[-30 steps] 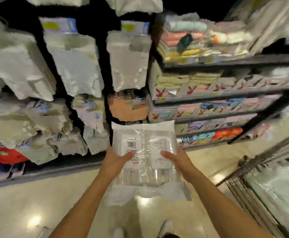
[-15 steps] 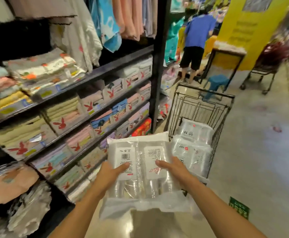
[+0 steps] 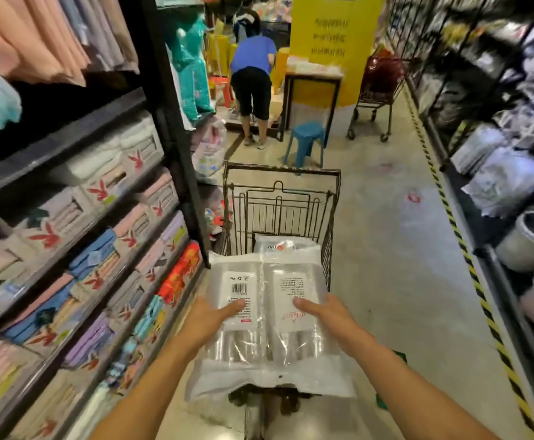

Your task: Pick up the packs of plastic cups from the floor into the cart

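I hold a clear pack of plastic cups (image 3: 267, 315) with white labels flat in front of me, over the near end of the dark wire cart (image 3: 280, 198). My left hand (image 3: 210, 319) grips its left side, thumb on top. My right hand (image 3: 326, 319) grips its right side the same way. Another pack of cups (image 3: 278, 244) lies inside the cart basket, partly hidden by the held pack.
Shelves of folded towels (image 3: 78, 249) line the left, shelves of bagged goods (image 3: 507, 173) the right. Ahead stand a blue stool (image 3: 307, 138), a person in a blue shirt (image 3: 253, 77), a yellow pillar (image 3: 332, 42) and a second cart (image 3: 378, 87).
The view has swung from the towel shelves to face down the aisle. The pack, still held in both hands, now hangs over the cart's near end.
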`<state>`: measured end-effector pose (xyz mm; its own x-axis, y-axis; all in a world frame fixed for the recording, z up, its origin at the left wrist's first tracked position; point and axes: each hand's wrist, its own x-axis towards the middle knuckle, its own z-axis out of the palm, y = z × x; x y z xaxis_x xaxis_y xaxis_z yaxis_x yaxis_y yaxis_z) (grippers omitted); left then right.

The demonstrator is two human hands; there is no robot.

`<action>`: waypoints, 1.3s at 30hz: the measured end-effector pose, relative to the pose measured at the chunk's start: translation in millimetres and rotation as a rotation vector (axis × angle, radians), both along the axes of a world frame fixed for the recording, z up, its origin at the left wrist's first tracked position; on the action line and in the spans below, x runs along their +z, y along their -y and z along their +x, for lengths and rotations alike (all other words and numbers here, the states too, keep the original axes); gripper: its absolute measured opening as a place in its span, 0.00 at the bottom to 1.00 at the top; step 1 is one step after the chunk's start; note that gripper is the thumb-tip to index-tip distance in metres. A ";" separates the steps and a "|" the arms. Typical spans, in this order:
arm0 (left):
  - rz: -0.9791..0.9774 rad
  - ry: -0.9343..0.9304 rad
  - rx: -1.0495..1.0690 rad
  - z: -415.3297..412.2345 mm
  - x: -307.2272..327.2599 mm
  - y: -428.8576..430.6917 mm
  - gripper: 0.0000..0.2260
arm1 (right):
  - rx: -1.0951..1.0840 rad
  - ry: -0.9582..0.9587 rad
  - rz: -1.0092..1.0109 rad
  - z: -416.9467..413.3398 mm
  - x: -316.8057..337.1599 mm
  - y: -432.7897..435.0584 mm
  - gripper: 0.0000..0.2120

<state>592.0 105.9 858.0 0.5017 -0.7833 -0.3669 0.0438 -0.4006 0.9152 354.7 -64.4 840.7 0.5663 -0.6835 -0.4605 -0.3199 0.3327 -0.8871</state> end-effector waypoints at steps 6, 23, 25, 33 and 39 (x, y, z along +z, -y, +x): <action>0.059 -0.040 -0.135 52.3 -32.5 120.4 0.16 | -0.136 -0.095 -0.005 35.2 -30.7 96.1 0.37; 0.189 0.017 -0.122 136.2 -149.7 339.5 0.18 | -0.169 -0.229 0.012 127.0 -175.2 310.1 0.40; 0.199 0.017 -0.130 141.7 -164.1 349.3 0.16 | -0.182 -0.234 0.009 134.4 -199.4 319.3 0.47; 0.307 -0.012 -0.135 147.8 -224.4 361.8 0.24 | -0.275 -0.433 -0.066 151.2 -218.8 303.6 0.29; 0.292 -0.028 -0.142 150.2 -234.1 369.9 0.30 | -0.243 -0.525 -0.081 149.6 -213.5 307.3 0.34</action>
<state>742.2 -264.0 623.9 0.3812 -0.7047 -0.5984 -0.0078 -0.6497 0.7602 504.3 -371.7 627.2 0.0990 -0.8100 -0.5780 -0.6471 0.3889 -0.6558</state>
